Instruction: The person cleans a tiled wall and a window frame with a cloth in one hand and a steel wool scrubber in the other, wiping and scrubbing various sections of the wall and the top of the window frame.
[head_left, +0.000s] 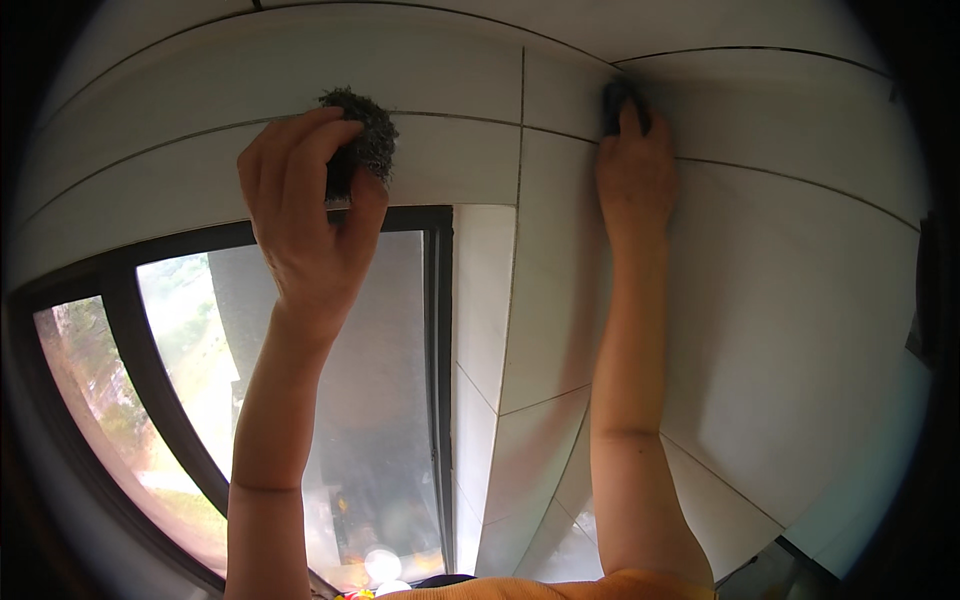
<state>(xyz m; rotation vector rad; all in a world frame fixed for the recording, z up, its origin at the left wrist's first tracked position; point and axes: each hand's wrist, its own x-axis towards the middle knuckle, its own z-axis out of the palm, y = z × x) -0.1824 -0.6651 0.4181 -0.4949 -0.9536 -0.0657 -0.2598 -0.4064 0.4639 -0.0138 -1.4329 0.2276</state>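
Raised at the upper left, my left hand (311, 195) grips a dark grey steel wool scouring pad (367, 142) between thumb and fingers. The pad is over a grout line of the white wall tiles (450, 161), just above the window; whether it touches the tile cannot be told. My right hand (637, 176) reaches up to where two tiled walls meet. Its fingers are on a small dark pad or cloth (616, 109) against the tiles in that corner. Blur and the fingers hide what the dark piece is made of.
Below my left hand is a window with a dark frame (442, 300) and a grey pane (375, 330). Greenery shows through the left panes. The tiled side wall (787, 262) runs to the right, where a dark object (928, 289) stands at the rim.
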